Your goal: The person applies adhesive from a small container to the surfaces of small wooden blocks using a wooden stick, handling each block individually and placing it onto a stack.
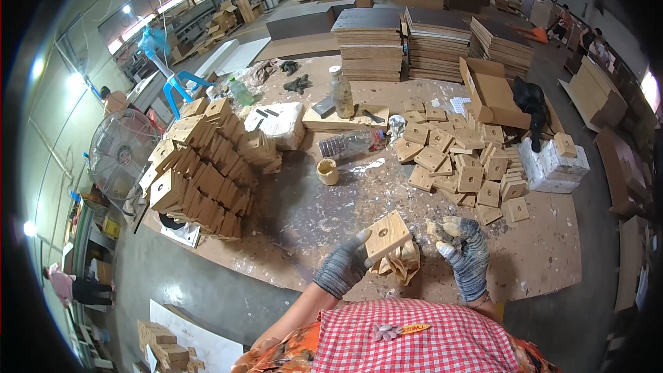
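Observation:
My left hand [345,266], in a grey knit glove with pale fingertips, grips a square wooden block [387,236] by its left edge. The block is tilted, and a round hole shows in its face. Just beneath and behind it sits a crumpled tan bag [400,262], partly covered by the block. To the right of the bag, my right hand [467,252] is raised in a matching glove. Its fingers curl toward the thumb around something small and brownish that I cannot make out.
Stacked wooden blocks [200,173] rise at the left, and a loose pile of them [449,152] lies at the right. Between them are a small tan pot [328,172] and a plastic bottle [349,144] on its side. Board stacks [369,52] stand at the back, near an open carton [490,97].

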`<state>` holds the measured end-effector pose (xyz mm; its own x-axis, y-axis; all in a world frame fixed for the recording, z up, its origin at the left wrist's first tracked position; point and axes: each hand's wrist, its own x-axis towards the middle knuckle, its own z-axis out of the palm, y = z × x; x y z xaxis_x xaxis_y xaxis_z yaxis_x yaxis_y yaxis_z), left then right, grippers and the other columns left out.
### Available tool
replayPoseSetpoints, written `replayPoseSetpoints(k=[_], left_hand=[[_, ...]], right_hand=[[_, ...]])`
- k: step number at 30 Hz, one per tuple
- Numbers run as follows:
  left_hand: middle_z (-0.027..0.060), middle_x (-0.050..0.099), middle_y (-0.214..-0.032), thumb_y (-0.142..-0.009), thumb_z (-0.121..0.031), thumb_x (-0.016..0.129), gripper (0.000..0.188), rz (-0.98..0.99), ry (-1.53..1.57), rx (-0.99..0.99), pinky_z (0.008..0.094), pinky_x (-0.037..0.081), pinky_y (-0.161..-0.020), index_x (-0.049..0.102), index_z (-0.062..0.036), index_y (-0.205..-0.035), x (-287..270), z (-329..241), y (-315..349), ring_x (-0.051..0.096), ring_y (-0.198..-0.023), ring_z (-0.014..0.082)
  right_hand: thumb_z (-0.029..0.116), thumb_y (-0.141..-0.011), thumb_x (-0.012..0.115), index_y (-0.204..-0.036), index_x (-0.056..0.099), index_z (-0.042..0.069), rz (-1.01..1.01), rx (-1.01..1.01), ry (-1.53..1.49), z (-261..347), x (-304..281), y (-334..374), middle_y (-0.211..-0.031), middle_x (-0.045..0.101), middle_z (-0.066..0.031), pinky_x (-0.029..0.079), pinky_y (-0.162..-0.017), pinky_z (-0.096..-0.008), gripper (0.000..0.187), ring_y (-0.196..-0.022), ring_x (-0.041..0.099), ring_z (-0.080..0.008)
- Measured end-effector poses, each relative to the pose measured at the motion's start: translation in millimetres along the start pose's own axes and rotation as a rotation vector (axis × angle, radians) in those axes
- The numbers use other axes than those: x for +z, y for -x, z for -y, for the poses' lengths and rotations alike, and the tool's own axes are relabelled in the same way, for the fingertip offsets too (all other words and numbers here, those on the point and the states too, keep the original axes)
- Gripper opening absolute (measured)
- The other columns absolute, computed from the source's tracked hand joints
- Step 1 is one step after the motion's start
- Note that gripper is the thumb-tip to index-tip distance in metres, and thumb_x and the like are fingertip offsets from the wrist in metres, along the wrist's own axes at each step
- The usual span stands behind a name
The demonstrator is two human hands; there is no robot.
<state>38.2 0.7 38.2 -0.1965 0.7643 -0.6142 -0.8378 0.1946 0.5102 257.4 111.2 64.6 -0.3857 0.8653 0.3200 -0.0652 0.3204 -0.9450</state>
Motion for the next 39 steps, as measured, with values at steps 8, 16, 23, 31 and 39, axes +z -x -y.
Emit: replayPoseSetpoints(k=[8,16,23,31,39], left_hand=[[0.0115,0.059,-0.104,-0.094,-0.025,0.055,0.039,0.198,-0.229,0.190,0.0188,0.058,-0.070,0.051,0.0011,-0.122,-2,-1,11,0.063,-0.085,0.0145],[0.0043,0.046,-0.075,-0.098,-0.033,0.035,0.054,0.745,0.552,-0.401,0.0219,0.041,-0.040,0.027,0.0014,-0.139,-13,-8,-17,0.047,-0.053,0.0114],[0.0021,0.046,-0.068,-0.098,-0.034,0.034,0.054,0.751,0.517,-0.400,0.0230,0.040,-0.035,0.032,0.0011,-0.138,-18,-12,-10,0.045,-0.045,0.0115],[0.0084,0.047,-0.073,-0.098,-0.039,0.032,0.052,0.941,0.549,-0.408,0.0277,0.043,-0.040,0.038,0.0022,-0.129,-17,-16,-10,0.049,-0.053,0.0182],[0.0118,0.049,-0.072,-0.097,-0.042,0.030,0.060,0.970,0.635,-0.511,0.0286,0.042,-0.038,0.036,0.0061,-0.131,-19,-18,-5,0.049,-0.050,0.0195]], right_hand=[[0.006,-0.076,0.073,-0.103,0.062,0.003,-0.009,0.020,0.018,2,1,-1,-0.106,0.062,-0.0084,0.046,-0.091,-0.0338,0.029,-0.099,0.058,-0.0203],[0.008,-0.077,0.072,-0.104,0.062,0.002,-0.043,0.029,-0.035,-1,5,-1,-0.106,0.061,-0.0089,0.046,-0.091,-0.0336,0.030,-0.099,0.058,-0.0197],[0.008,-0.077,0.072,-0.104,0.063,0.003,-0.037,0.022,0.024,-4,8,-1,-0.108,0.062,-0.0091,0.045,-0.092,-0.0347,0.029,-0.101,0.058,-0.0213],[0.008,-0.076,0.072,-0.102,0.064,0.003,-0.028,0.040,-0.006,-7,11,-5,-0.107,0.062,-0.0092,0.045,-0.091,-0.0349,0.028,-0.101,0.058,-0.0220],[0.008,-0.074,0.073,-0.102,0.063,0.003,-0.015,-0.001,-0.082,-9,13,-7,-0.106,0.062,-0.0085,0.045,-0.091,-0.0339,0.030,-0.100,0.058,-0.0216]])
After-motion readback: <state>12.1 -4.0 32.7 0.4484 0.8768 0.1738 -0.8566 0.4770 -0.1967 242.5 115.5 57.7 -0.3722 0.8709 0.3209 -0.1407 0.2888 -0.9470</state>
